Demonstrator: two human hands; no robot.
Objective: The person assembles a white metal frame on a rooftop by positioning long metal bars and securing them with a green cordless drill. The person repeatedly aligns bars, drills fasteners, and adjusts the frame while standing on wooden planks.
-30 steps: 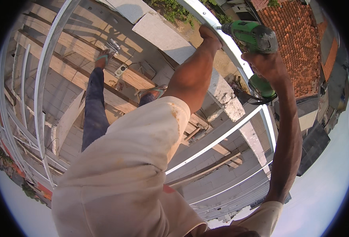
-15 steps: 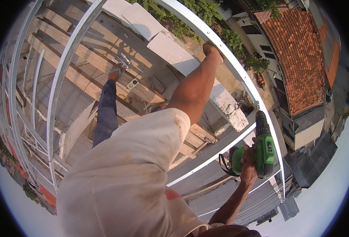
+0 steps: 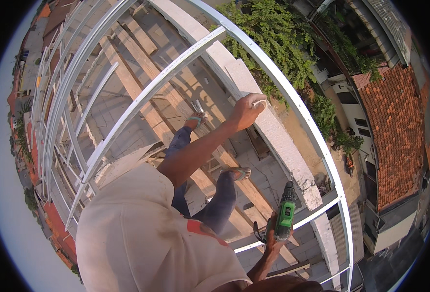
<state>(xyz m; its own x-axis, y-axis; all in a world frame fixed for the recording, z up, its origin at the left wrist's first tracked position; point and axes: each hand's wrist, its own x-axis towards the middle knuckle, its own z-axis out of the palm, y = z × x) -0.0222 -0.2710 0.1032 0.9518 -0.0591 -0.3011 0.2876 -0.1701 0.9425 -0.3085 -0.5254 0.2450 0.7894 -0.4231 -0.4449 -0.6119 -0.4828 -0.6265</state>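
Note:
My right hand point(image 3: 272, 230) grips a green and black cordless drill point(image 3: 286, 214) by its handle, its chuck and bit pointing away from me. The drill is inside the long curved metal channel point(image 3: 314, 129), apart from it. My left hand point(image 3: 246, 113) hangs above the whitish wall top point(image 3: 280, 141), fingers curled in. A small pale bit shows at the fingertips, too unclear to name. A cross channel point(image 3: 176, 66) joins the long one at the upper middle, left of my left hand.
Wooden planks point(image 3: 181, 109) lie below, and my sandalled feet point(image 3: 238, 173) are on them. More metal channels point(image 3: 54, 107) run along the left. Beyond the wall stand a leafy tree point(image 3: 273, 44) and a tiled roof point(image 3: 395, 141), well below.
My left hand has come off the long channel and back toward me. The drill has moved left and down, away from the channel. The whole view has shifted.

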